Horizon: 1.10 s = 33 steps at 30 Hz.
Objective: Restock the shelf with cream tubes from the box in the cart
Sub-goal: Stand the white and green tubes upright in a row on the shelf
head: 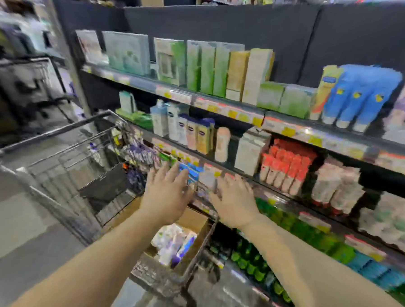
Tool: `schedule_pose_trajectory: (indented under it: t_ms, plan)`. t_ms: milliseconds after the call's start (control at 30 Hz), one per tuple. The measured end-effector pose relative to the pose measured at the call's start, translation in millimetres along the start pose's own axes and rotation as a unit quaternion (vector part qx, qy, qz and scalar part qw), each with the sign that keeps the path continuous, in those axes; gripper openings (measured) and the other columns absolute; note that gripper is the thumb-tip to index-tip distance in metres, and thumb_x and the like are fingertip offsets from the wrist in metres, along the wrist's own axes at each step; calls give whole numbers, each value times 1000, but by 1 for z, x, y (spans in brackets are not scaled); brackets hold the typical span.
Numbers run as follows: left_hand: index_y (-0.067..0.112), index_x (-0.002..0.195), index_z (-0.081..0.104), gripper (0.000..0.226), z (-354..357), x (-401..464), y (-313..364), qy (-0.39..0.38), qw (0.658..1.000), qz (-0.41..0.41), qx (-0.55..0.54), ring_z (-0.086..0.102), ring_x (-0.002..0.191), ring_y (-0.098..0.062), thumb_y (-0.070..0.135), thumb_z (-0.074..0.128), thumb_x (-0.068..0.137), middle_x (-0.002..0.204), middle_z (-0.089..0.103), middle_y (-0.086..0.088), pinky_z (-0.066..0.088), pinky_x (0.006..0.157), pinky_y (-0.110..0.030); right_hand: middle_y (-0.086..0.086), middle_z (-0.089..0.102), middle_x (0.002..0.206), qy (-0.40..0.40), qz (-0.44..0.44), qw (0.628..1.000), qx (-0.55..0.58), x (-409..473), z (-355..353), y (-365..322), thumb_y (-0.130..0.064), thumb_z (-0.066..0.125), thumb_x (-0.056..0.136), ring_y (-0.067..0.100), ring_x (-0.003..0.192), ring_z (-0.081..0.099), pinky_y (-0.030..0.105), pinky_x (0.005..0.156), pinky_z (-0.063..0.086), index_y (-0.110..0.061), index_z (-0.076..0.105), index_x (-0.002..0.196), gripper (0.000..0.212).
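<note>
Two hands, left hand (167,192) and right hand (232,202), fingers spread wide and holding nothing, above one box (193,226).

Both bare arms reach over the wire cart (63,160), the left hand (167,194) and right hand (232,202) spread flat before the blurred shelf (221,168), above the cardboard box (196,233) of tubes (175,244).

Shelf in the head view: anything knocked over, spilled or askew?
Nothing stands out. Products on the shelf stand upright in rows, though the picture is blurred. Both hands, left and right, are open and empty.
</note>
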<state>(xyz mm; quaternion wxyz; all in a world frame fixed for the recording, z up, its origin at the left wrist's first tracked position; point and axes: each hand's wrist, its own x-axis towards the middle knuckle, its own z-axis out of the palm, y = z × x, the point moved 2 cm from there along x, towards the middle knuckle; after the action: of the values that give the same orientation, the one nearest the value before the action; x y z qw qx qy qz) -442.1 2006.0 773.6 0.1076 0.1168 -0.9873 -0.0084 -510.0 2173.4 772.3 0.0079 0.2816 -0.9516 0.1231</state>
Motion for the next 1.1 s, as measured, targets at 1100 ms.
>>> schedule_pose_trajectory:
  t_ms: [1100]
  plan:
    - [28,142,32,63,437,138,-276,-398,907,-73,-117,55,111,-31,55,52,88,129,53,-7,52,86,-43,4,46,141,-241,225,937,116,243,429,-65,-42,47,98,28,128,42,38,104,38,-25,33,147,54]
